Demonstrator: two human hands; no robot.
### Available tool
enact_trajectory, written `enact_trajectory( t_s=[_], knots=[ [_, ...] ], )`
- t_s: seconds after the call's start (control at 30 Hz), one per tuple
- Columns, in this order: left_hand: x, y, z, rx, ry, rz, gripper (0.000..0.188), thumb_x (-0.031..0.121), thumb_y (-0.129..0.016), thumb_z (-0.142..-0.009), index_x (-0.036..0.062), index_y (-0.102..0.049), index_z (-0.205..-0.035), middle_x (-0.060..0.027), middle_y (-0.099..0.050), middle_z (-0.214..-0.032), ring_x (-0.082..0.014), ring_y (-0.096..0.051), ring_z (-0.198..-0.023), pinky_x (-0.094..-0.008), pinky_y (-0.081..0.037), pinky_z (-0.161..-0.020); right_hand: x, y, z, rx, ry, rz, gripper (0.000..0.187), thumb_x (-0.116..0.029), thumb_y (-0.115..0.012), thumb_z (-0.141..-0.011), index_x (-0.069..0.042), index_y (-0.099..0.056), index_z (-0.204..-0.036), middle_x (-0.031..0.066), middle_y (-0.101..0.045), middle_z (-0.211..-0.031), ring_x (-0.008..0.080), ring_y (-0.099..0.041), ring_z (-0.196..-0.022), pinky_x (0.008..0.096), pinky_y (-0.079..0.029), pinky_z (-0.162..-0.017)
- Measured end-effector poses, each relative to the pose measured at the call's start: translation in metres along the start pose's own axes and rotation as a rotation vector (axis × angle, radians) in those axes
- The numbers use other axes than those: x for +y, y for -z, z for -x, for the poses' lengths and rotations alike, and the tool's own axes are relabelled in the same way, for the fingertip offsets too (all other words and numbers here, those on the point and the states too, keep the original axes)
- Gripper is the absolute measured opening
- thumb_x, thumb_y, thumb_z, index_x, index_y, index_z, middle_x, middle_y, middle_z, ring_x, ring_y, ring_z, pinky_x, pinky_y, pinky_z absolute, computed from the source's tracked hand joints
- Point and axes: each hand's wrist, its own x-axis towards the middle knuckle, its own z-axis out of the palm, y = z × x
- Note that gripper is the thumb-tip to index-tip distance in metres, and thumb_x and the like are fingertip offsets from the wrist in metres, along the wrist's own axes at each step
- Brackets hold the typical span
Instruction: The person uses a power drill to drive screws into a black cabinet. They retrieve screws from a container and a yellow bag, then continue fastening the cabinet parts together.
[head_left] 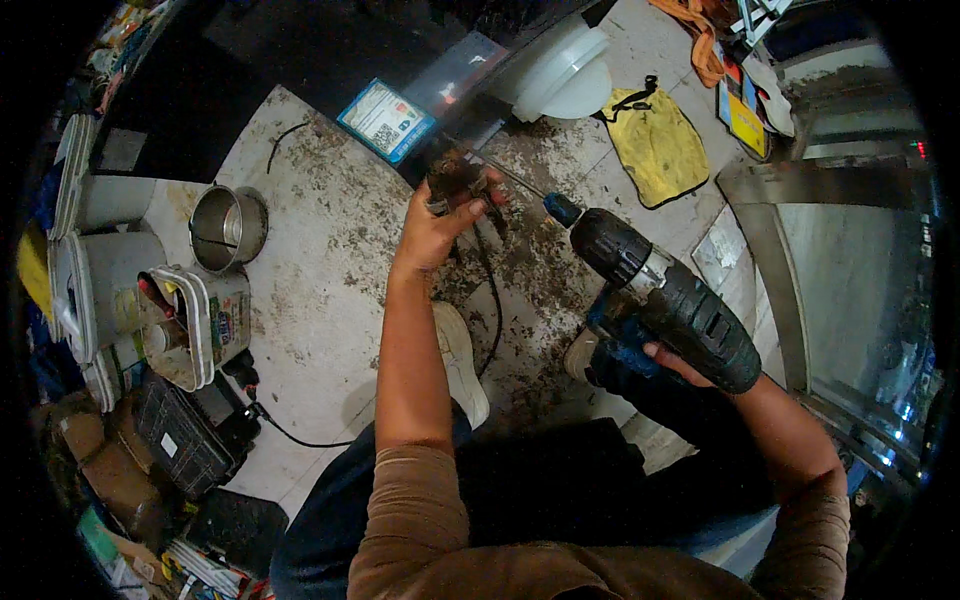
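"What are the fingers doing?"

"The left hand (440, 230) has its thumb and fingers curled round a dark, dirt-caked piece (452, 188), with little gap left; raised like that, it can probably be turned and steadied. The right hand (682, 362) is wrapped round the grip of a black-and-blue power drill (690, 305), but its fingers are partly hidden."

"Why the slant on the drill?"

"Its long bit (518, 180) points up and left, toward the held piece, so the left hand seems to be bracing against it. Whether the tip touches, I cannot tell."

"Where is the piece, exactly?"

"Above the tiled floor (320, 340), nearer its far edge than the person's shoes. Brown crumbs (540, 240) lie scattered beneath. A black cable (496, 300) curves down below the left hand."

"And further out?"

"At the floor's far edge are a blue-and-white card (388, 122) and a white bowl-shaped object (575, 80); a yellow pouch (660, 150) lies flat to their right. Along the left edge stand a round metal pot (257, 225) and a white tub (235, 315), tool handles poking upward, presumably for easy reach. A black case (185, 435) sits toward the near left corner."
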Motion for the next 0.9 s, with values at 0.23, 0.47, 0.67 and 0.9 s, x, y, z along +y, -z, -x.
enact_trajectory(
  t_s=[0.23, 0.47, 0.67, 0.9],
  knots=[
    [-0.006, 0.003, 0.000, 0.064, 0.038, 0.014, 0.052, 0.001, -0.068, -0.076, 0.0011, -0.046, -0.124, -0.0090, -0.063, -0.091, -0.0195, -0.061, -0.085, -0.0342, -0.049, -0.080, 0.004, -0.017, 0.005, -0.012, -0.078, -0.087, 0.043, -0.018, -0.059, -0.085, -0.011, -0.050, -0.126, 0.0131, -0.054, -0.121, 0.0333, -0.048, -0.114, 0.0417, -0.036, -0.100],
    [-0.012, 0.010, -0.001, 0.041, 0.005, -0.028, 0.064, 0.002, -0.068, -0.076, -0.0020, -0.037, -0.131, -0.0110, -0.062, -0.084, -0.0208, -0.060, -0.077, -0.0363, -0.048, -0.074, 0.012, -0.045, 0.013, 0.006, -0.064, 0.069, 0.043, -0.016, -0.063, -0.080, -0.011, -0.054, -0.121, 0.0134, -0.056, -0.117, 0.0334, -0.054, -0.107, 0.0420, -0.044, -0.092],
    [-0.012, 0.016, -0.001, 0.027, 0.010, -0.099, 0.060, 0.002, -0.067, -0.076, -0.0033, -0.039, -0.129, -0.0114, -0.061, -0.084, -0.0207, -0.059, -0.076, -0.0357, -0.048, -0.072, 0.036, -0.062, 0.024, 0.014, -0.090, -0.009, 0.044, -0.014, -0.064, -0.079, -0.009, -0.053, -0.121, 0.0148, -0.057, -0.115, 0.0311, -0.056, -0.103, 0.0405, -0.044, -0.090],
    [-0.006, 0.010, -0.002, 0.006, 0.009, -0.058, 0.059, 0.000, -0.067, -0.076, -0.0036, -0.039, -0.128, -0.0114, -0.060, -0.082, -0.0209, -0.058, -0.074, -0.0353, -0.047, -0.070, 0.039, -0.073, 0.028, 0.176, -0.177, -0.159, 0.042, -0.016, -0.068, -0.073, -0.011, -0.056, -0.113, 0.0114, -0.061, -0.106, 0.0298, -0.059, -0.099, 0.0410, -0.048, -0.084]
  ],
)
